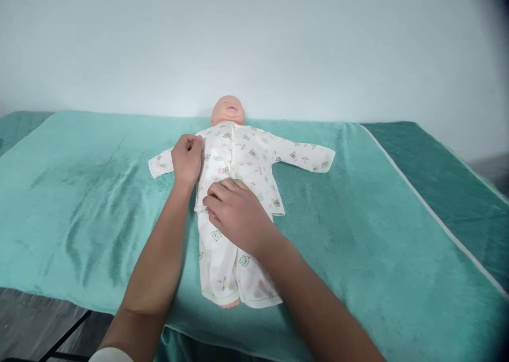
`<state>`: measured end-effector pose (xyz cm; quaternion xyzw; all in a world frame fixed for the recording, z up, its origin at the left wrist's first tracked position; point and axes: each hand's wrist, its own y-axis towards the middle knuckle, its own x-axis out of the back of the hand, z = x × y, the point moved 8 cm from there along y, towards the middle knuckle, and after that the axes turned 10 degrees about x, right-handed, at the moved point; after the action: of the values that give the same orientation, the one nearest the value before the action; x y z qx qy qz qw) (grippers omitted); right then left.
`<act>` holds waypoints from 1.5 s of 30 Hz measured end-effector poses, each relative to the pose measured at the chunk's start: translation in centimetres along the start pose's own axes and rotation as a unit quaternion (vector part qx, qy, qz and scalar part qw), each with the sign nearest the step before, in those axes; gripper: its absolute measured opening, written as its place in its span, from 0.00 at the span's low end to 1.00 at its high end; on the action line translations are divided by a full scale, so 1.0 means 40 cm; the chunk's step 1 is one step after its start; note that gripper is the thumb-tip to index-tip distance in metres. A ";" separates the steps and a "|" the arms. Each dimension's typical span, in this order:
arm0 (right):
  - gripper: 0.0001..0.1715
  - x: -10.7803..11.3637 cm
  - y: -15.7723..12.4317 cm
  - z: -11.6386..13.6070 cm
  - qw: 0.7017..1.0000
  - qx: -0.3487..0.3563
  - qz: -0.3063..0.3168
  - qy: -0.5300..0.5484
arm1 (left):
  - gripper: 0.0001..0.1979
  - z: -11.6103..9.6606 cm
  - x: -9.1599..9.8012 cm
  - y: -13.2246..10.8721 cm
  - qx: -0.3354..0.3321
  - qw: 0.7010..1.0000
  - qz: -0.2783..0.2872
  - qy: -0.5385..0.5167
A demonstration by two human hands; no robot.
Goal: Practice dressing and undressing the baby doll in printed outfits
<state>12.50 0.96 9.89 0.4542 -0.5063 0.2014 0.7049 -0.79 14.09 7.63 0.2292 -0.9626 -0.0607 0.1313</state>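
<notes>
A baby doll (228,109) lies on its back with its head toward the wall. It wears a white printed long-sleeved top (254,155) and matching trousers (217,250); a few toes show below one trouser leg. My left hand (187,158) is at the top's left sleeve, near the armpit, with thumb and forefinger pinched on the cloth. Lower down, my right hand (236,208) rests over the hem of the top, its fingers curled against the fabric. Whether cloth is caught in the right fingers is hidden.
A light green velvety cloth (119,203) covers the table under the doll. Darker green cloth (457,176) lies at the right, past a pale edge strip. A white wall (254,44) stands behind. Black table legs (66,335) and grey floor show at the lower left.
</notes>
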 end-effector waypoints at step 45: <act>0.30 -0.032 -0.097 -0.303 0.912 -0.206 -0.227 0.272 | 0.25 -0.079 -0.103 -0.044 -0.185 0.955 0.222 0.069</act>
<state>21.31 9.44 6.15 0.3289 -0.2085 0.0429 0.9201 4.37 14.24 9.42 -0.0151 -0.9498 -0.1909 0.2474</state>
